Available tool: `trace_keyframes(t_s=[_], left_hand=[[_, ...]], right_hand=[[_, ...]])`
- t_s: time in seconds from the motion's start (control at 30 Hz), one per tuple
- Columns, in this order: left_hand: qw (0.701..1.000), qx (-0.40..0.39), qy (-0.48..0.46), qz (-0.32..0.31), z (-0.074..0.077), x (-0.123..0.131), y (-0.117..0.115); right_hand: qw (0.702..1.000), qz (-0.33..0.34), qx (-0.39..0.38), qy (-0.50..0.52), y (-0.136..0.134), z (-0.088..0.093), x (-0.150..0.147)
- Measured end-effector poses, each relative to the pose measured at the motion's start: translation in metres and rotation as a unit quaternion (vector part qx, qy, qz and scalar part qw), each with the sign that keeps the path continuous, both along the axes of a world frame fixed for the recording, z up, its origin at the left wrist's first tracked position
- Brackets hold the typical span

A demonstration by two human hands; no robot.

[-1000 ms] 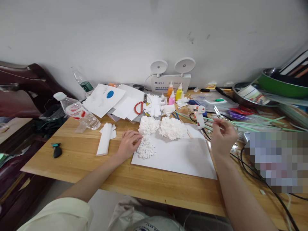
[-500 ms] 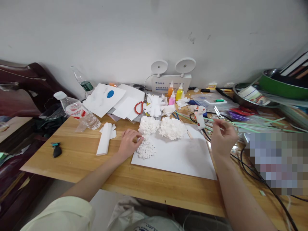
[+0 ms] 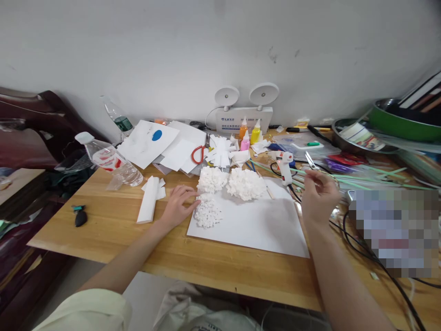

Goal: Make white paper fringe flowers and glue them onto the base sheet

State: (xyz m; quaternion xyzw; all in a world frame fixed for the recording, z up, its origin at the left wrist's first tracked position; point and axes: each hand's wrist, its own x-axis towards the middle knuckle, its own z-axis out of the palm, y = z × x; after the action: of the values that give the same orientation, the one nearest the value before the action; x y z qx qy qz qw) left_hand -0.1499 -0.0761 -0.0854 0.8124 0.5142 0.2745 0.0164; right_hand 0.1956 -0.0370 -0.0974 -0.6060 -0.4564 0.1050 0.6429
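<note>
At the left edge of a small heap of white paper bits (image 3: 208, 213), my left hand (image 3: 178, 205) is open, its thumb and fingers apart at the rim of the heap. My right hand (image 3: 320, 195) is raised over the right side of the table, closed around a pair of scissors (image 3: 310, 160) whose silver blades point up and away. Behind the small heap are two larger clumps of crinkled white paper, a left clump (image 3: 211, 179) and a right clump (image 3: 245, 184). All three sit on or at the edge of a white sheet (image 3: 255, 232).
A glue gun (image 3: 285, 168) stands behind the sheet, its cord trailing right. Red-handled scissors (image 3: 197, 155), paint bottles (image 3: 255, 133) and paper scraps lie at the back. A water bottle (image 3: 112, 158) and folded white paper (image 3: 148, 202) are left; bowls (image 3: 406, 120) stand right.
My left hand has drawn slightly left, and its fingers have spread from a closer grouping at the small heap. My right hand stays put with the scissors.
</note>
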Motion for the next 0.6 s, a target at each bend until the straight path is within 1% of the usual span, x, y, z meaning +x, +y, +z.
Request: trace_keyframes(t_s=[0.1, 0.27, 0.4, 0.6], left_hand=[[1.000, 0.002, 0.002, -0.008, -0.003, 0.000, 0.000], [1.000, -0.014, -0.013, 0.019, -0.010, 0.006, 0.002], [0.999, -0.032, -0.019, 0.026, -0.009, 0.010, 0.000], [0.999, -0.006, -0.036, 0.019, -0.006, 0.013, -0.002]], right_hand=[[0.999, -0.031, 0.019, 0.012, 0.000, 0.002, -0.001], [0.999, -0.034, 0.023, 0.014, 0.001, 0.002, -0.003], [0.999, -0.032, 0.026, 0.016, 0.000, 0.002, -0.003], [0.999, -0.035, 0.021, 0.005, 0.001, 0.002, -0.003]])
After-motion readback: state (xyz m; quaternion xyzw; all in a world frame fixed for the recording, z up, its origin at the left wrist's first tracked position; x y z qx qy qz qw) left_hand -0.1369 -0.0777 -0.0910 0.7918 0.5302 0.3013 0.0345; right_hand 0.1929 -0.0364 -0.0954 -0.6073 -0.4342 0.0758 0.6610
